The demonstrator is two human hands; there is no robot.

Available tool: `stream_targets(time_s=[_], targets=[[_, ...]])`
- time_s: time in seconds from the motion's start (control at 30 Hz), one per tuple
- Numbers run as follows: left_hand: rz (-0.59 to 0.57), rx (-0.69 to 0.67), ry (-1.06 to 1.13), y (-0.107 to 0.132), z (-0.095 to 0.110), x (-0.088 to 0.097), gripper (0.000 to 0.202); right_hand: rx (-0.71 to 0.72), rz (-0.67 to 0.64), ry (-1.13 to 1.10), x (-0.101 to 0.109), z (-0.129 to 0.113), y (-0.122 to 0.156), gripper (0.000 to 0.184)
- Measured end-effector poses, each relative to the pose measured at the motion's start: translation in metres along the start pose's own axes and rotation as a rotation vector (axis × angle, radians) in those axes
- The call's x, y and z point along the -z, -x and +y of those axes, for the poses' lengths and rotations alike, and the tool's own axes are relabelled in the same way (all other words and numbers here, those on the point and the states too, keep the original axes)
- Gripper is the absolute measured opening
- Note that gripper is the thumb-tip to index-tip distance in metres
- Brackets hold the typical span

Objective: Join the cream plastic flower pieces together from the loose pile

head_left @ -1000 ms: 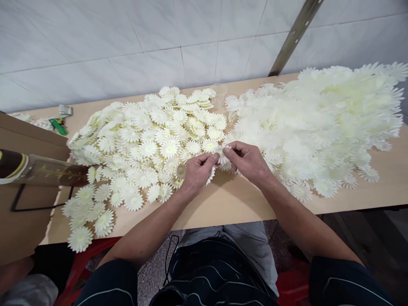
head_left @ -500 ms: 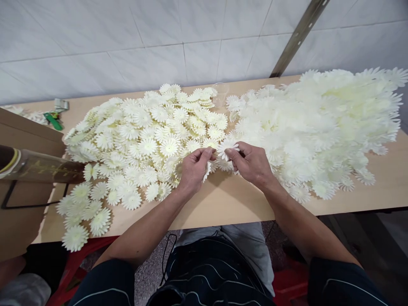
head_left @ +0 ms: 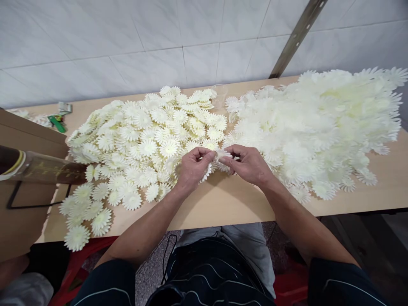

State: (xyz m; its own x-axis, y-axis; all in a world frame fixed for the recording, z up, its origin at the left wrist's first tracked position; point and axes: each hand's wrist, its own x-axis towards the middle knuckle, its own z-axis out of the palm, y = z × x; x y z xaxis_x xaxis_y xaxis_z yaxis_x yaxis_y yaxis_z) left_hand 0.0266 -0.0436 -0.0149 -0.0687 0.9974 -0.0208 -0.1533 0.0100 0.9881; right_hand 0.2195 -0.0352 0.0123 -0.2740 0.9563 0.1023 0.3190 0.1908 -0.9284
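My left hand (head_left: 195,169) is closed in a pinch, thumb against the forefinger, over the gap between two heaps of flowers. White petals of an artificial flower (head_left: 207,173) show just under its fingers; exactly what sits in the fingertips is partly hidden. Opposite it, my right hand (head_left: 249,165) pinches a white artificial flower head (head_left: 224,155) by its near edge. This flower's other edge meets my left fingertips, so both hands come together at it. To the left lies a heap of cream flower heads (head_left: 148,146); a paler, whiter heap (head_left: 306,127) spreads to the right.
The wooden table (head_left: 223,208) runs along a tiled wall (head_left: 127,38) with a metal strip (head_left: 296,40). At left are a cardboard box (head_left: 28,131), a brownish clear cylinder (head_left: 54,166) and a green-handled tool (head_left: 57,123). A clear round dish (head_left: 220,91) lies behind the heaps.
My right hand has moved slightly left, bringing its flower head against my left fingertips. My left hand has stayed nearly in place. The view has shifted a little.
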Motion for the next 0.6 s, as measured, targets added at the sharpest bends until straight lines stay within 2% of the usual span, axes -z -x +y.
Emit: stream_targets(time_s=[0.2,0.37,0.47,0.6], targets=[[0.027,-0.010,0.095,0.0061,-0.0001,-0.0080,0.047,-0.128,0.042,-0.095,-0.0057,-0.0013,-0.0002,0.059],[0.009,-0.020,0.074,0.0079,-0.0016,-0.0088,0.046,-0.138,0.097,-0.107,-0.0079,-0.0074,0.0003,0.058],[-0.010,-0.006,0.029,0.0073,-0.0024,-0.0068,0.042,-0.123,0.111,-0.040,-0.0042,-0.0061,0.0008,0.060],[-0.005,0.006,0.012,0.0064,-0.0020,-0.0065,0.043,-0.065,0.083,0.160,0.0006,-0.0051,0.0027,0.065]])
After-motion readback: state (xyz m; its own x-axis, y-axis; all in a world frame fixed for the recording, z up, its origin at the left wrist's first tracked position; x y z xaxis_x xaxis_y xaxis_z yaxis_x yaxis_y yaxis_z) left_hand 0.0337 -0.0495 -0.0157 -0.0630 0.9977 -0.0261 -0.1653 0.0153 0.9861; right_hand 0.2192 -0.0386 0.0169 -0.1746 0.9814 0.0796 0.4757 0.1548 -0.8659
